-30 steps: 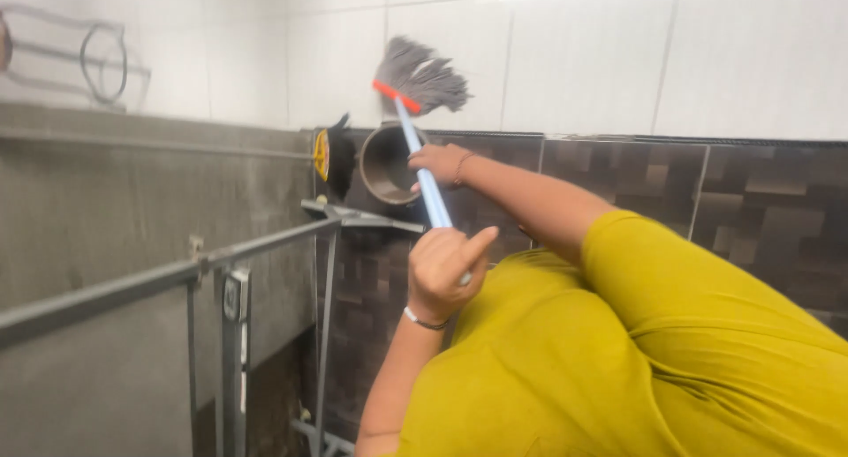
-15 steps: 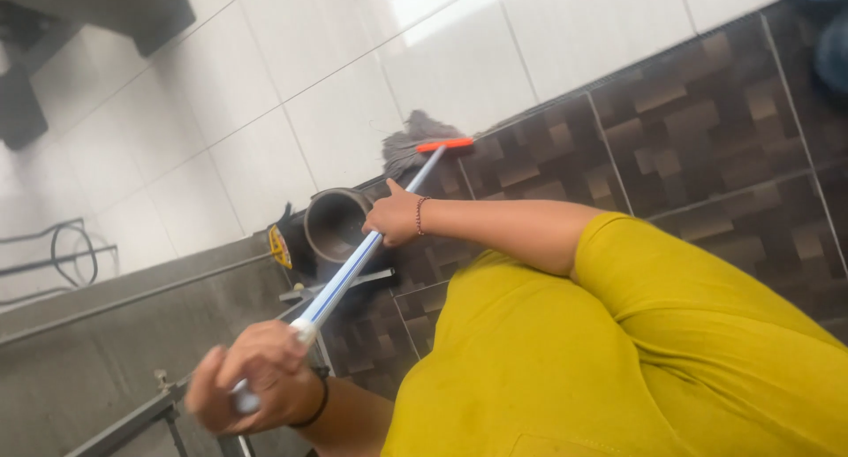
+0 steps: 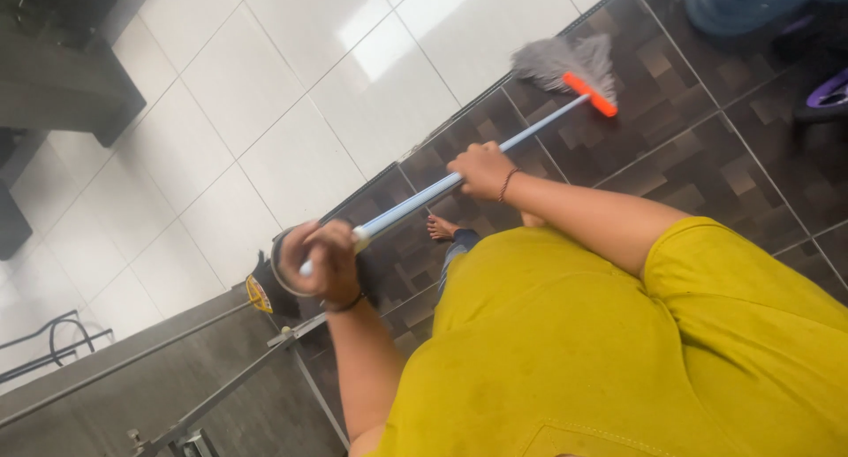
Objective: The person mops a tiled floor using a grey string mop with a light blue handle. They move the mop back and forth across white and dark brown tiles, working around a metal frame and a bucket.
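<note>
On the dark tiled floor (image 3: 724, 166), seen from the head camera, the grey mop head (image 3: 565, 64) lay spread flat at the far end of the pale blue handle (image 3: 442, 188). The left hand (image 3: 325, 261) was curled shut round the handle's top end and the right hand (image 3: 481, 170) was closed round it further down, a spaced two-handed grip that let the mop be steered. A bare foot (image 3: 440, 228) stood just under the handle.

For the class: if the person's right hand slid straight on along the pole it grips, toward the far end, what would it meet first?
Probably the orange bar of the grey mop head. Between the right hand and it, only bare blue pole shows.
</note>
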